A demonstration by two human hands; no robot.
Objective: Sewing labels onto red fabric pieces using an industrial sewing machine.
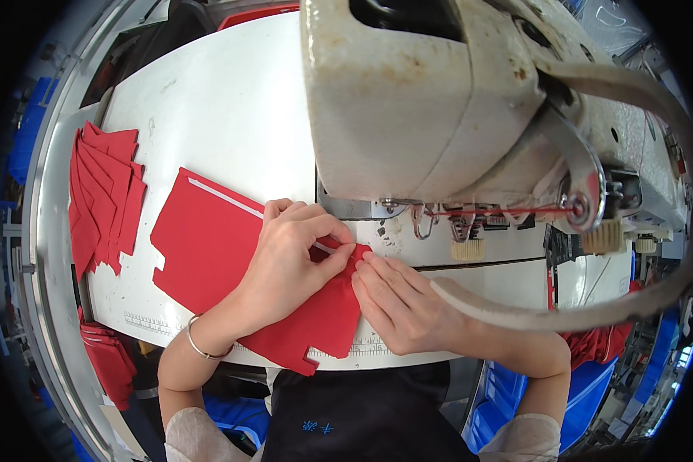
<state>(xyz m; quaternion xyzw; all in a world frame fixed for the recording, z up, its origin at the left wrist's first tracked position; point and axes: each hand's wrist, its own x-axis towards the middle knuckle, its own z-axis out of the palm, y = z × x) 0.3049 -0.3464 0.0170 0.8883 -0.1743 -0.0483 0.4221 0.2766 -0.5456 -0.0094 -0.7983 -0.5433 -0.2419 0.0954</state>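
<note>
A red cut fabric piece [196,246] with a white strip along its upper edge lies on the white sewing table [208,92]. My left hand [292,262] is closed on the piece near its upper right end, thumb and forefinger pinched at the strip. Just right of it, my right hand [393,304] has its bunched fingertips gripping the crumpled right corner of the fabric. Above and right of both hands stands the sewing machine [416,108], with red thread running across its loopers and needle area.
Stacked red pieces [104,196] lie at the table's left. More red fabric hangs at the lower left [104,358] and piles at the right [597,343] over a blue bin [585,396]. A curved pale machine part [516,312] arcs over the right side.
</note>
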